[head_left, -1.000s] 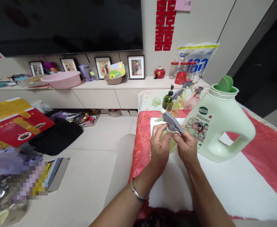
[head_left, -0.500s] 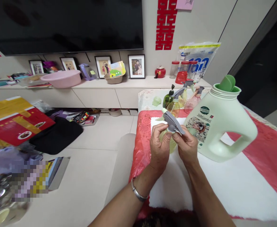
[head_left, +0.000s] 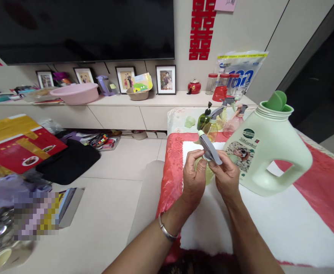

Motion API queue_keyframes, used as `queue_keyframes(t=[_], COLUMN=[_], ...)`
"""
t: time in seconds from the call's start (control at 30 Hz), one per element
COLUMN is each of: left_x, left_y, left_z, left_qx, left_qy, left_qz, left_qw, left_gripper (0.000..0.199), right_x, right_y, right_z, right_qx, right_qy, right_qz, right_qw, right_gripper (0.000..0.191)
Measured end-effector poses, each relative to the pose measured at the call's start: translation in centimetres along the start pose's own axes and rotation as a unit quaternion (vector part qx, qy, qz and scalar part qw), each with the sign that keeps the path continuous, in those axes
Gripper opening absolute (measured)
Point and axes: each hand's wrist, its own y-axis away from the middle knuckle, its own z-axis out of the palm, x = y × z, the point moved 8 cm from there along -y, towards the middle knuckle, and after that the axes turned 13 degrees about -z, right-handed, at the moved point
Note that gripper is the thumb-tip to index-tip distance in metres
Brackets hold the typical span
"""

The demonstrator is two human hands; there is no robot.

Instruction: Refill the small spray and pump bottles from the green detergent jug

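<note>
A spray bottle with a grey spray head (head_left: 209, 148) and a pale yellow-green body (head_left: 209, 176) is held upright between both hands over the white cloth (head_left: 205, 224). My left hand (head_left: 194, 173) wraps its fingers round the bottle's neck from the left. On the right side, my right hand (head_left: 226, 176) pinches the collar under the spray head. Fingers hide much of the collar and body. Just right of my hands stands a large pale green jug (head_left: 265, 152) with a green cap (head_left: 277, 101) tilted in its mouth.
Behind my hands are a yellow spray bottle (head_left: 211, 131), a pink spray bottle (head_left: 233, 125) and a dark green pump bottle (head_left: 203, 118). A red cover (head_left: 173, 152) lies under the cloth. Across the floor stands a low cabinet (head_left: 118, 116).
The grey spray head has turned slightly between my fingers, its nozzle end now pointing more away from me. Both hands keep their hold. The view has shifted slightly.
</note>
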Motion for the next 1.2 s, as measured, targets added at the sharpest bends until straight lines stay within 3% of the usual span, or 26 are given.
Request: queue_keyframes(t=[0.37, 0.67, 0.87, 1.2], left_x=[-0.7, -0.1, 0.4, 0.0], left_y=[-0.3, -0.4, -0.1, -0.5], left_z=[0.2, 0.0, 0.1, 0.0], left_qx=[-0.021, -0.014, -0.026, -0.022], left_qy=[-0.006, -0.036, -0.057, -0.034], left_qz=[-0.039, -0.03, -0.038, -0.044], left_qw=[0.999, 0.999, 0.997, 0.998], left_gripper=[0.027, 0.027, 0.031, 0.035], right_x=[0.4, 0.2, 0.0, 1.2], right_y=[0.3, 0.1, 0.2, 0.6], right_z=[-0.2, -0.1, 0.3, 0.1], right_qx=[0.01, 0.02, 0.04, 0.026], right_qy=[0.014, -0.015, -0.041, -0.057], right_qz=[0.006, 0.008, 0.026, 0.038], right_qw=[1.0, 1.0, 0.998, 0.997], right_gripper=[0.025, 0.019, 0.026, 0.026])
